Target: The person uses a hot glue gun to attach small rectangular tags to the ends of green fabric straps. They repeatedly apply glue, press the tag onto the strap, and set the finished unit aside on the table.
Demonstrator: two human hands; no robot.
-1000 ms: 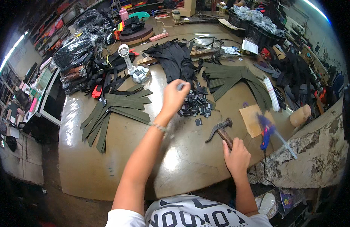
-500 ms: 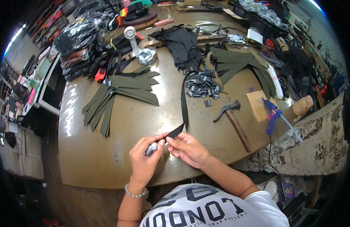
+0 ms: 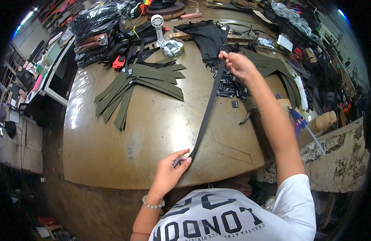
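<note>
Black strap (image 3: 212,100), long, flat, narrow, pinched in both hands (image 3: 169,170) (image 3: 238,65); glossy brown tabletop (image 3: 113,156) beneath.

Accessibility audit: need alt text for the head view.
A person's left hand and right hand hold a black strap stretched over a brown table, the right farther out. Green straps fan out at left; small dark pieces lie near the right hand.

Matt woven cloth on a glossy, smooth tabletop (image 3: 153,148).
Black strap (image 3: 210,102): flat, matt webbing, cloth-like; olive straps (image 3: 153,82) similarly dull, woven-looking. Wrapped bundles (image 3: 99,20) in shiny, crinkled plastic film. Fan (image 3: 157,29): smooth white plastic. Glue gun (image 3: 298,120): blue plastic. Bracelet (image 3: 153,205): smooth, slightly shiny beads. Shirt (image 3: 274,219): soft, matt white cloth. Slab (image 3: 338,158) beside: rough, blotchy, flaking surface.
</note>
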